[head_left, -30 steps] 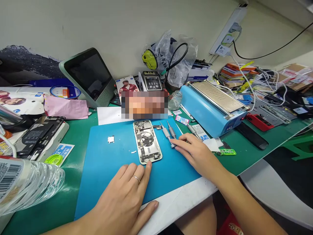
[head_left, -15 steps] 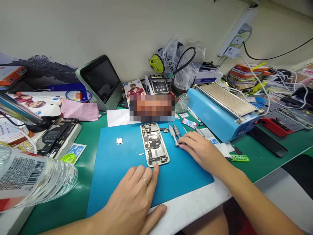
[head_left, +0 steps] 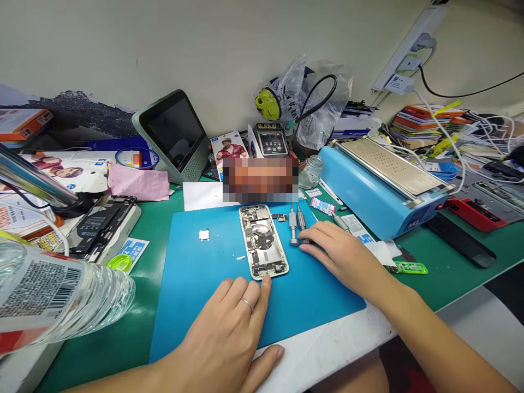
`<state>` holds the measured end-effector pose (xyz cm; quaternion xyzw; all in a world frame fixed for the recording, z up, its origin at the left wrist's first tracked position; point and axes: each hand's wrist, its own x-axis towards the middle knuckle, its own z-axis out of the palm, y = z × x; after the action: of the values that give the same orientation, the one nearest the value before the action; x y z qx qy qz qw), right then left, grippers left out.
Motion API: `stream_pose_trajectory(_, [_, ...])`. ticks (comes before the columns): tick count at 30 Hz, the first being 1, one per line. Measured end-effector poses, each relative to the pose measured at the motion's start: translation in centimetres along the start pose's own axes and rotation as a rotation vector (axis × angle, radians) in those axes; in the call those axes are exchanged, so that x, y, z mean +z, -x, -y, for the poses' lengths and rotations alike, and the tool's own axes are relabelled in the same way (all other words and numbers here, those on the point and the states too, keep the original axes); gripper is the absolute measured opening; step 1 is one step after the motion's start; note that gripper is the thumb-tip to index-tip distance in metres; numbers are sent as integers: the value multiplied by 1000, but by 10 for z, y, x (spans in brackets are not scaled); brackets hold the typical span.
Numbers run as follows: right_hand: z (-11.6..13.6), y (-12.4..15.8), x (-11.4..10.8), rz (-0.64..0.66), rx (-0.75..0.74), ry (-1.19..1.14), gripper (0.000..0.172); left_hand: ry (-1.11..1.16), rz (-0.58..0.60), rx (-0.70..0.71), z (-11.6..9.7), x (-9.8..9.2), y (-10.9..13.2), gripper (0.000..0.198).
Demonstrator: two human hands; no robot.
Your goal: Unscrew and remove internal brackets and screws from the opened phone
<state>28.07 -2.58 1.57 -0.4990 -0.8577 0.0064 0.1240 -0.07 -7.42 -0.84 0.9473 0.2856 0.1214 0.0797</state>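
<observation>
An opened phone body with bare circuitry lies upright on the blue work mat. My left hand rests flat on the mat, fingers spread, a ring on one finger, its fingertip touching the phone's near end. Right of the phone lie two grey screwdrivers side by side. My right hand lies palm down on the mat with its fingertips at the screwdrivers' handles; nothing is lifted. A small metal part and a tiny white piece sit on the mat left of the phone.
A clear water bottle lies at the near left. Another opened phone sits left of the mat. A light blue heating machine stands at the right, a green smart display at the back, cables and boxes at the far right.
The view has shifted, so everything sits further right in the picture. My right fingertips stay at the screwdriver handles and my left hand stays at the phone's end.
</observation>
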Motion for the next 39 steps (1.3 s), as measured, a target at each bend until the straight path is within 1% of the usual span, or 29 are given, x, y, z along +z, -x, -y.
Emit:
stream_pose_trajectory(7, [13,-8,3,-3,-14,105,14,3,-2,-5,-1,0,1,70])
stream_pose_trajectory(11, [14,-11,3,-8,-50,145,19,0,6,-6,-1,0,0,70])
stream_pose_trajectory(14, [11,-11,2,-11,-83,142,18,5,9,-7,-1,0,1,71])
stream_pose_trajectory(17, [2,-11,1,-16,-116,130,18,10,7,-8,-2,0,1,71])
stream_pose_trajectory(21, [-20,-15,2,-15,-177,120,22,11,3,-5,-2,0,0,70])
stream_pose_trajectory(24, [-36,-24,3,8,-230,116,23,-3,-14,-1,-2,0,0,69])
stream_pose_trajectory(27, [-48,-36,2,31,-262,112,24,-13,-24,2,-1,1,0,69])
stream_pose_trajectory(32, [-56,-50,1,63,-305,86,25,-8,-22,-8,-1,2,-1,70])
stream_pose_trajectory(39, [-58,-51,2,79,-288,54,27,-11,-33,0,0,2,1,71])
